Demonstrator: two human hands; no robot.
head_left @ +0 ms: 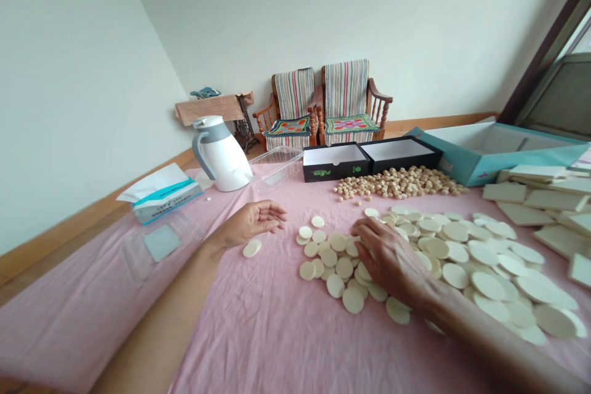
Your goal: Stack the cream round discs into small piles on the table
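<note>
Pale round discs (344,268), thin and in several sizes, lie in a loose heap on the pink tablecloth. My right hand (385,252) reaches over the heap, its fingers bent down and closed at a disc by the left part of the pile; the fingertips are partly hidden. To the left, my left hand (253,221) hovers over the cloth with loosely stretched fingers and nothing visible in them. Just below that hand lie a couple of separate discs (250,249).
Small wooden beads (401,183) are heaped before two black boxes (336,162). A large teal box (508,151) and stacked pale square boards (554,197) stand right. Left are a white jug (221,154), a tissue pack (164,197) and clear plastic trays (277,169).
</note>
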